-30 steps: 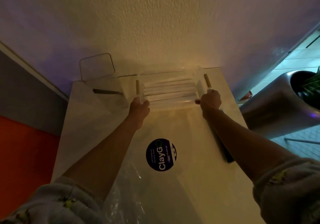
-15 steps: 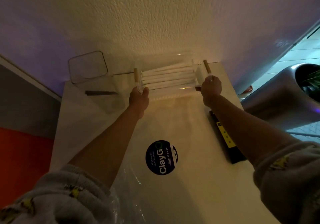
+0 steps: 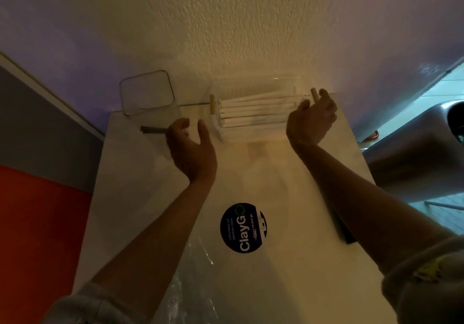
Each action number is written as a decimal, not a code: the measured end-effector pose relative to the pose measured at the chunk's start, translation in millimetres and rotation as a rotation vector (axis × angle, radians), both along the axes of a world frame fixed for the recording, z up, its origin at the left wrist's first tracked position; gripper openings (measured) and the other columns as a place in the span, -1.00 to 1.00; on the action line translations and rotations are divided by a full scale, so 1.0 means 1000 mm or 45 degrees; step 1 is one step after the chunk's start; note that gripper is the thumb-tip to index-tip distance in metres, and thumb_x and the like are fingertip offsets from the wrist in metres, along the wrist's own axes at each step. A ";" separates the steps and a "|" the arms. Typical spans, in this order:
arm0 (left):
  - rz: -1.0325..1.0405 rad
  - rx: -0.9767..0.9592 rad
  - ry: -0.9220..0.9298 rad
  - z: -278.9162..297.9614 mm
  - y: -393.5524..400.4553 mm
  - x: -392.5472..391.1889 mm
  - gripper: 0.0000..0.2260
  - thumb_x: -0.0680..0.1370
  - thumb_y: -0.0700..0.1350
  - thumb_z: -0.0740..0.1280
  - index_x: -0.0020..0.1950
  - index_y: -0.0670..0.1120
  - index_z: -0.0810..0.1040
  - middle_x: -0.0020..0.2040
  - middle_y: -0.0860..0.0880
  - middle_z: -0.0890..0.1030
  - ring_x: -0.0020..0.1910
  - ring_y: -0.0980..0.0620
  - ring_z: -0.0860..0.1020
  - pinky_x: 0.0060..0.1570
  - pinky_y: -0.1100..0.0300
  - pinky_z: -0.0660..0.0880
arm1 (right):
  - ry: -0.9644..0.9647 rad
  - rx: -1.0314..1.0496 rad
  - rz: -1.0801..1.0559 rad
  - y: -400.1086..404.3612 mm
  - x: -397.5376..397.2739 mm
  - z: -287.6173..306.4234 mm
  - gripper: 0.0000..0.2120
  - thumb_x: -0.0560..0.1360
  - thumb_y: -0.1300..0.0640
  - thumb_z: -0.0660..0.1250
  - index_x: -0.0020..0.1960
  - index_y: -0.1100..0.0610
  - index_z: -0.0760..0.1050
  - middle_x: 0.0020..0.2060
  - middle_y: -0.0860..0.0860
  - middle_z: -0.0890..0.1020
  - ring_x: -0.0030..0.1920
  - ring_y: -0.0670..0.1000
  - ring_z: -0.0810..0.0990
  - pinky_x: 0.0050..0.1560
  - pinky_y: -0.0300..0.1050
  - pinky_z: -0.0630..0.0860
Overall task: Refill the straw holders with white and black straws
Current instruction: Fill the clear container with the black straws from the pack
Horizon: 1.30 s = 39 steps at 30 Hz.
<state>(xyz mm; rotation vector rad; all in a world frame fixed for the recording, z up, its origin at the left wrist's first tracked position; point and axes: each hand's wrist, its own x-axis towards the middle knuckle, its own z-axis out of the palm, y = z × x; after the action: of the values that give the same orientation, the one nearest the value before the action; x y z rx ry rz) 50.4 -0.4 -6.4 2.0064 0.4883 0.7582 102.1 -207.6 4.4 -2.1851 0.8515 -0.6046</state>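
A clear straw holder [image 3: 253, 133] with wooden end knobs stands against the wall at the back of the white counter [image 3: 155, 198]. Several white wrapped straws [image 3: 256, 109] lie stacked inside it. To its left stands a second clear container [image 3: 148, 92], and a dark straw [image 3: 153, 130] lies at its base. My left hand [image 3: 192, 148] hovers open, palm up, just left of the holder. My right hand [image 3: 310, 120] is open at the holder's right end, fingers near the right knob, holding nothing.
A round dark "ClayGO" sticker [image 3: 242, 228] marks the counter's middle. Crinkled clear plastic wrap [image 3: 198, 281] lies at the near edge. A flat black item [image 3: 344, 233] lies under my right forearm. A metal planter [image 3: 414, 148] stands to the right, beyond the counter's edge.
Both hands have let go of the holder's ends and pulled back, fingers spread. The holder now rests against the wall.
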 end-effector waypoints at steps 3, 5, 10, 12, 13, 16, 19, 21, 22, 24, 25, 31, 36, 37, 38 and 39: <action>0.278 0.152 -0.237 0.012 0.023 -0.007 -0.57 0.47 0.08 0.45 0.15 -0.20 0.50 0.14 -0.15 0.49 0.11 -0.06 0.45 0.06 0.18 0.37 | -0.241 -0.091 0.346 0.047 -0.003 0.013 -0.59 0.58 0.18 0.22 0.42 0.14 0.35 0.37 0.17 0.41 0.34 0.17 0.38 0.34 0.04 0.34; 0.392 0.178 -0.214 0.023 0.038 -0.007 -0.41 0.40 0.16 0.48 0.26 -0.18 0.46 0.27 -0.18 0.43 0.26 -0.07 0.38 0.18 0.14 0.29 | -0.299 -0.016 0.555 0.078 -0.006 0.021 -0.60 0.59 0.18 0.22 0.42 0.15 0.35 0.36 0.16 0.41 0.34 0.14 0.38 0.34 -0.01 0.36; 0.257 0.062 0.104 0.031 0.062 0.005 0.03 0.25 0.34 0.48 0.53 -0.11 0.14 0.52 -0.17 0.15 0.48 -0.14 0.17 0.36 -0.10 0.20 | -0.277 0.135 1.030 0.139 -0.015 0.038 -0.59 0.62 0.15 0.20 0.46 0.13 0.33 0.36 0.14 0.44 0.28 0.10 0.49 0.26 0.09 0.51; 0.169 0.025 0.186 0.028 0.066 0.011 0.11 0.21 0.41 0.46 0.56 -0.06 0.05 0.52 -0.16 0.15 0.48 -0.14 0.19 0.36 -0.14 0.22 | -0.213 0.143 1.225 0.156 -0.016 0.048 -0.59 0.63 0.15 0.17 0.48 0.08 0.34 0.38 0.14 0.43 0.28 0.10 0.50 0.27 0.10 0.50; 0.130 0.011 0.215 0.026 0.066 0.013 0.12 0.21 0.43 0.43 0.56 -0.05 0.02 0.52 -0.14 0.17 0.47 -0.13 0.21 0.35 -0.17 0.24 | -0.166 0.124 1.309 0.163 -0.016 0.053 -0.59 0.64 0.15 0.16 0.48 0.08 0.35 0.39 0.14 0.42 0.30 0.10 0.49 0.32 0.08 0.46; 0.067 -0.141 0.223 0.032 0.063 0.017 0.05 0.20 0.41 0.30 0.56 0.05 -0.03 0.48 -0.11 0.25 0.46 -0.08 0.23 0.36 -0.21 0.23 | 0.057 0.057 1.431 0.178 -0.014 0.063 -0.61 0.67 0.13 0.12 0.49 0.11 0.35 0.40 0.13 0.45 0.38 0.07 0.42 0.36 -0.24 0.15; 0.106 -0.369 0.145 0.041 0.058 0.019 -0.06 0.24 0.40 0.17 0.56 0.11 -0.02 0.48 -0.09 0.27 0.47 -0.04 0.23 0.40 -0.20 0.18 | 0.113 0.038 1.423 0.186 -0.016 0.066 -0.62 0.68 0.13 0.08 0.45 0.18 0.38 0.21 0.18 0.61 0.12 0.06 0.59 0.08 -0.19 0.33; 0.138 -0.424 0.100 0.044 0.054 0.020 -0.11 0.28 0.36 0.14 0.55 0.09 0.00 0.48 -0.08 0.28 0.45 -0.03 0.29 0.39 -0.19 0.23 | 0.109 0.034 1.417 0.188 -0.017 0.069 -0.65 0.67 0.14 0.09 0.39 0.22 0.44 0.14 0.18 0.64 0.03 0.09 0.61 -0.06 -0.20 0.36; 0.144 -0.433 0.090 0.044 0.053 0.019 -0.11 0.28 0.34 0.14 0.55 0.04 0.03 0.48 -0.08 0.29 0.42 -0.04 0.34 0.38 -0.15 0.27 | 0.123 0.023 1.424 0.187 -0.018 0.070 -0.65 0.67 0.14 0.10 0.37 0.22 0.46 0.13 0.17 0.64 0.04 0.10 0.61 -0.09 -0.20 0.36; 0.131 -0.438 0.094 0.044 0.054 0.017 -0.07 0.22 0.32 0.15 0.51 -0.08 0.15 0.44 -0.10 0.34 0.36 -0.05 0.39 0.36 -0.02 0.34 | 0.144 0.011 1.463 0.182 -0.020 0.073 -0.65 0.67 0.11 0.10 0.38 0.20 0.45 0.18 0.15 0.62 0.12 0.09 0.60 -0.06 -0.22 0.34; 0.108 -0.430 0.098 0.043 0.056 0.015 -0.06 0.20 0.32 0.20 0.49 -0.11 0.20 0.42 -0.09 0.36 0.35 -0.04 0.40 0.34 0.02 0.37 | 0.138 0.021 1.478 0.176 -0.022 0.074 -0.65 0.68 0.10 0.10 0.39 0.19 0.43 0.23 0.14 0.60 0.17 0.08 0.58 -0.04 -0.26 0.34; 0.120 -0.169 0.235 0.044 0.055 -0.011 0.04 0.15 0.32 0.53 0.49 -0.04 0.18 0.41 -0.01 0.39 0.36 0.00 0.40 0.28 0.09 0.37 | -0.040 0.148 1.186 0.100 -0.047 0.061 -0.68 0.65 0.09 0.19 0.36 0.13 0.48 0.13 0.10 0.65 -0.06 -0.10 0.60 -0.18 -0.50 0.40; 0.061 -0.073 0.237 0.060 0.026 -0.060 0.00 0.11 0.30 0.54 0.43 -0.01 0.23 0.35 0.03 0.43 0.29 0.00 0.45 0.20 -0.08 0.46 | 0.156 0.032 0.891 0.008 -0.089 0.020 -0.66 0.59 0.07 0.26 0.35 0.08 0.47 0.15 0.08 0.63 0.02 0.02 0.62 0.04 0.04 0.61; 0.016 -0.066 0.228 0.060 0.019 -0.072 -0.01 0.11 0.28 0.55 0.42 -0.01 0.24 0.34 0.04 0.43 0.28 0.00 0.46 0.18 -0.06 0.47 | 0.215 -0.020 0.834 -0.012 -0.098 0.013 -0.65 0.58 0.06 0.28 0.36 0.07 0.46 0.17 0.08 0.62 0.07 0.05 0.61 0.09 0.09 0.59; -0.023 -0.063 0.219 0.061 0.011 -0.084 -0.03 0.11 0.26 0.56 0.41 0.00 0.25 0.33 0.04 0.44 0.26 0.00 0.46 0.17 -0.04 0.48 | 0.280 -0.072 0.791 -0.031 -0.108 0.006 -0.62 0.57 0.05 0.30 0.37 0.06 0.45 0.19 0.09 0.61 0.12 0.08 0.60 0.12 0.11 0.57; -0.063 -0.059 0.212 0.061 0.003 -0.095 -0.05 0.12 0.24 0.57 0.39 0.00 0.26 0.32 0.04 0.44 0.25 0.00 0.47 0.16 -0.03 0.49 | 0.368 -0.116 0.758 -0.049 -0.116 0.001 -0.59 0.55 0.03 0.31 0.38 0.05 0.42 0.22 0.11 0.58 0.16 0.11 0.57 0.14 0.13 0.55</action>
<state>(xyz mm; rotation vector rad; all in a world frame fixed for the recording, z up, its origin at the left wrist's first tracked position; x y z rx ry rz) -44.2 2.5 54.7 2.0401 0.5460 0.5471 -13.7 -256.8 5.2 -2.4820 0.2726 -0.0337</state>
